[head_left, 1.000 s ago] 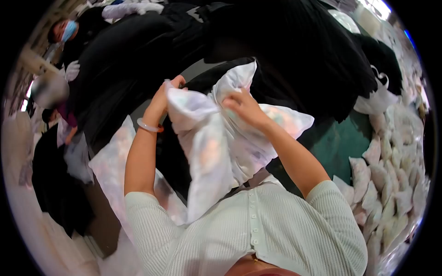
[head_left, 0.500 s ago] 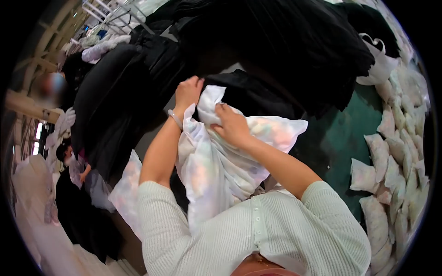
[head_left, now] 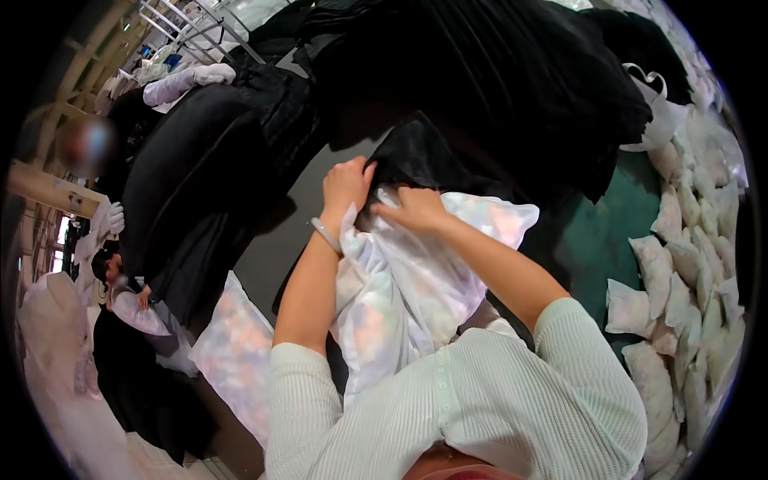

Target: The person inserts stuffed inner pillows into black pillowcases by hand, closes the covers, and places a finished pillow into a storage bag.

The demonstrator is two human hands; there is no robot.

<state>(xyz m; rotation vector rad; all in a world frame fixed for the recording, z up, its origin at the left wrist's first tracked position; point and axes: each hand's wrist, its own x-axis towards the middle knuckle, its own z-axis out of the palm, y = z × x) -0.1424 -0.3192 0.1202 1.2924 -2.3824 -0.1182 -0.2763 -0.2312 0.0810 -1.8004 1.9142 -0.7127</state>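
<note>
A white, thin-skinned cushion [head_left: 376,312] with pastel filling showing through lies against my front, bunched into folds at its far end. Over that end lies the edge of a black fabric cover [head_left: 416,152]. My left hand [head_left: 346,190] is closed on the near edge of the black cover, a bracelet around its wrist. My right hand [head_left: 418,211] grips the gathered end of the cushion, its fingertips partly hidden under the black fabric. Another white cushion [head_left: 236,348] lies beside my left arm.
Large black fabric piles [head_left: 512,80] rise ahead and to the left. On the right, many white stuffed pillows [head_left: 656,272] are heaped beside the green floor [head_left: 592,240]. A co-worker [head_left: 132,304] bends over at the left. A metal rack [head_left: 200,32] stands at the back left.
My right hand has pushed forward, carrying the cushion's white end to the black fabric. The black cover has risen into a peak, and my left hand has shifted slightly right onto its edge.
</note>
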